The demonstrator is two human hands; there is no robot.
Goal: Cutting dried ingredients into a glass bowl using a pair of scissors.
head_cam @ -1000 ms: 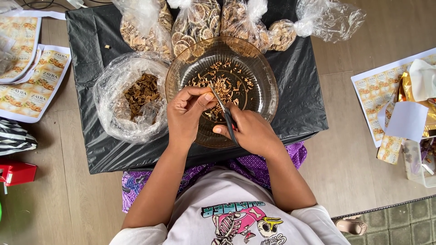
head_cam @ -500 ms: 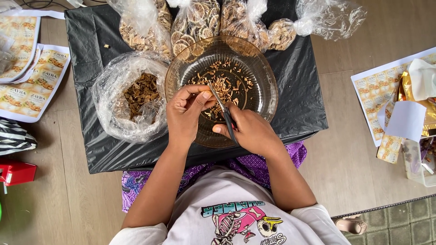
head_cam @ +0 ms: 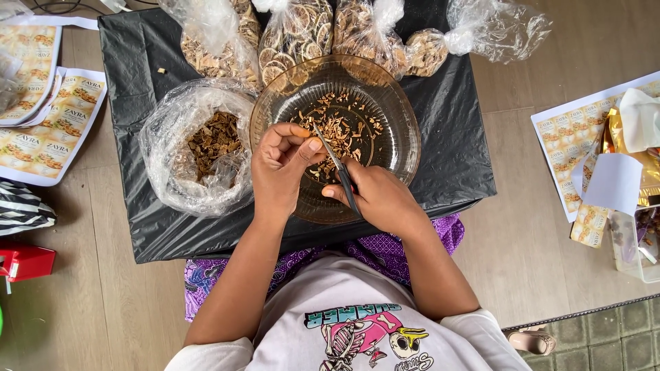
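A clear glass bowl [head_cam: 399,117] sits on a black plastic sheet [head_cam: 454,137] and holds small brown cut pieces [head_cam: 342,127]. Over the bowl's near side, my right hand [head_cam: 375,196] grips a pair of scissors [head_cam: 337,165] with dark handles, blades pointing up and left. My left hand [head_cam: 278,165] pinches a small brown piece at the blade tips; the piece itself is mostly hidden by my fingers. To the left of the bowl lies an open plastic bag [head_cam: 196,148] of dark dried chips.
Several tied clear bags of dried slices [head_cam: 295,31] line the sheet's far edge. Printed label sheets lie at the left [head_cam: 41,117] and right [head_cam: 570,130], with gold pouches [head_cam: 632,151] and a clear box [head_cam: 636,244] at the right. A red object [head_cam: 24,261] is at the left edge.
Both hands stay over the bowl; the scissors' blades and my left fingers have shifted slightly as the piece is worked at the blades.
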